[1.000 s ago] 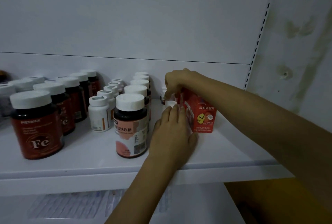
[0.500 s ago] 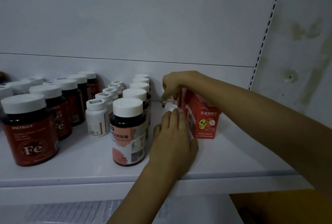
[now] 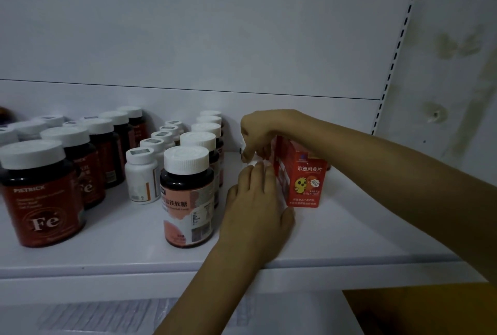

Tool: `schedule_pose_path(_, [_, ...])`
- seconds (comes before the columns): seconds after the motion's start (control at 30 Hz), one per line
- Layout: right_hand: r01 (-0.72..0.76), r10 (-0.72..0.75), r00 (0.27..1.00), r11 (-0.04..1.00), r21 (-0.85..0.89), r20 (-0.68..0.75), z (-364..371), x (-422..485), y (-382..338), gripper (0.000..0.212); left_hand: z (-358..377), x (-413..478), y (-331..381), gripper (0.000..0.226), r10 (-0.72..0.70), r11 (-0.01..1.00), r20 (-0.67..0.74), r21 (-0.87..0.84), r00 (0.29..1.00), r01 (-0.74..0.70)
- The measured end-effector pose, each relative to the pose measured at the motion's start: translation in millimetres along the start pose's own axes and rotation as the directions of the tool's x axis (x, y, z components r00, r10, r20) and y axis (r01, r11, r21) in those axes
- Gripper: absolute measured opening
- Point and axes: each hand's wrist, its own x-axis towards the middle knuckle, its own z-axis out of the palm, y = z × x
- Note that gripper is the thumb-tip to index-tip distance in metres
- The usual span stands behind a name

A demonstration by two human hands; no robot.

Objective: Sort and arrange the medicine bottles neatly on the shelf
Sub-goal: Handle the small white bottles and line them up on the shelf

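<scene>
Right hand (image 3: 258, 133) comes in from right, fingers curled down, fingertips pinching top of small white-capped bottle (image 3: 252, 163). Bottle sits mid-shelf, mostly hidden between both hands, only bit of white showing. Left hand (image 3: 255, 208) lies against its near side, fingers straight, not wrapped round anything, edge touching red cardboard box with yellow chick (image 3: 304, 181) just right of it. Left of hands: dark round bottle with pink label and white ribbed cap (image 3: 188, 194), nearest of its row. Further left, row of small white plastic bottles (image 3: 141, 178), then dark red-label "Fe" jars (image 3: 40, 200). All upright on white metal shelf (image 3: 349, 227).
</scene>
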Motion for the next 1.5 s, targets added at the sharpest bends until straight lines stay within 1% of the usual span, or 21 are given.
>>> schedule_pose_path(0.17, [0.008, -0.007, 0.999, 1.000, 0.022, -0.041, -1.0, 0.9, 1.9, 0.035, 0.2, -0.4, 0.1, 0.078, -0.013, 1.000, 0.006, -0.012, 1.000, 0.013])
schedule_pose_path(0.23, [-0.001, 0.008, 0.995, 0.998, 0.068, -0.101, -9.5, 1.4, 5.5, 0.035, 0.8, -0.1, -0.5, 0.079, -0.014, 1.000, 0.004, -0.015, 1.000, 0.014])
schedule_pose_path(0.3, [-0.021, 0.041, 0.981, 0.994, 0.104, -0.192, -19.2, 7.0, 9.5, 0.034, 2.0, 0.6, -1.5, 0.081, -0.019, 1.000, 0.011, -0.023, 1.000, 0.019])
schedule_pose_path(0.37, [-0.050, 0.066, 0.964, 0.996, 0.068, -0.257, -23.0, 17.7, 10.1, 0.034, 2.6, 0.8, -2.0, 0.082, -0.019, 0.999, 0.017, -0.040, 1.000, 0.019])
schedule_pose_path(0.4, [-0.070, 0.081, 0.962, 0.996, 0.048, -0.260, -22.2, 23.4, 8.8, 0.036, 2.7, 0.9, -2.3, 0.082, -0.015, 0.999, 0.018, -0.050, 1.000, 0.016])
schedule_pose_path(0.53, [-0.160, 0.159, 0.969, 0.987, 0.014, -0.191, -10.5, 44.4, 1.9, 0.039, 2.7, 0.8, -4.1, 0.079, -0.009, 0.997, 0.019, -0.071, 1.000, 0.011])
schedule_pose_path(0.7, [-0.218, 0.206, 0.961, 0.975, -0.049, -0.185, -1.2, 56.1, -3.8, 0.024, 2.2, 1.2, -4.6, 0.079, 0.003, 0.996, 0.024, -0.093, 1.000, -0.001])
schedule_pose_path(0.8, [-0.212, 0.194, 0.959, 0.975, -0.065, -0.204, -5.1, 52.3, -2.2, 0.028, 2.4, 1.5, -5.4, 0.079, 0.005, 0.996, 0.013, -0.090, 1.000, -0.004])
schedule_pose_path(0.87, [-0.183, 0.167, 0.955, 0.982, -0.044, -0.247, -12.4, 44.1, 1.0, 0.026, 2.6, 1.4, -5.3, 0.078, -0.001, 0.996, -0.010, -0.091, 1.000, 0.000])
schedule_pose_path(0.97, [-0.114, 0.113, 0.917, 0.993, 0.021, -0.382, -25.7, 22.9, 8.6, 0.020, 2.0, 1.7, -4.6, 0.078, -0.008, 0.997, -0.032, -0.082, 0.999, 0.005])
schedule_pose_path(1.03, [-0.044, 0.088, 0.872, 0.994, 0.102, -0.481, -29.7, -2.1, 13.4, 0.018, 1.5, 1.5, -4.7, 0.079, -0.005, 0.999, -0.019, -0.049, 1.000, 0.004])
schedule_pose_path(1.1, [0.049, 0.068, 0.797, 0.983, 0.177, -0.600, -23.6, -38.1, 17.1, 0.018, 1.3, 1.1, -4.4, 0.080, -0.002, 1.000, -0.012, -0.028, 1.000, 0.002])
schedule_pose_path(1.13, [0.112, 0.065, 0.743, 0.969, 0.220, -0.666, -16.4, -58.5, 19.0, 0.018, 1.8, 0.8, -4.4, 0.080, 0.005, 1.000, -0.030, -0.022, 1.000, -0.006])
schedule_pose_path(1.2, [0.262, 0.098, 0.625, 0.908, 0.326, -0.775, 4.2, -97.9, 24.6, 0.022, 0.7, -1.4, -4.2, 0.077, 0.038, 0.999, -0.128, 0.013, 0.991, -0.037])
schedule_pose_path(1.23, [0.335, 0.132, 0.578, 0.862, 0.382, -0.805, 16.6, -115.8, 27.8, 0.023, 0.6, -2.4, -3.7, 0.075, 0.069, 0.997, -0.179, 0.043, 0.981, -0.062])
schedule_pose_path(1.27, [0.393, 0.174, 0.551, 0.809, 0.438, -0.816, 29.5, -130.8, 31.2, 0.024, 1.8, -2.4, -4.0, 0.073, 0.112, 0.993, -0.246, 0.070, 0.963, -0.098])
schedule_pose_path(1.3, [0.438, 0.217, 0.543, 0.751, 0.494, -0.811, 42.7, -143.0, 34.6, 0.025, 1.9, -2.7, -4.0, 0.071, 0.151, 0.988, -0.290, 0.076, 0.945, -0.134])
schedule_pose_path(1.33, [0.478, 0.258, 0.548, 0.684, 0.552, -0.795, 55.7, -152.8, 37.9, 0.026, 0.7, -3.5, -3.0, 0.069, 0.182, 0.983, -0.325, 0.072, 0.928, -0.167])
schedule_pose_path(1.4, [0.542, 0.335, 0.586, 0.515, 0.664, -0.738, 79.5, -167.1, 43.8, 0.025, -4.6, -6.3, 0.1, 0.068, 0.197, 0.979, -0.368, 0.030, 0.909, -0.200])
schedule_pose_path(1.47, [0.572, 0.375, 0.653, 0.327, 0.753, -0.658, 100.3, -175.2, 47.9, 0.021, -9.4, -10.8, 4.2, 0.068, 0.175, 0.976, -0.383, -0.057, 0.907, -0.212])
schedule_pose_path(1.5, [0.571, 0.381, 0.686, 0.245, 0.783, -0.620, 109.3, -177.3, 48.7, 0.019, -12.4, -13.6, 7.9, 0.067, 0.150, 0.968, -0.370, -0.134, 0.917, -0.212])
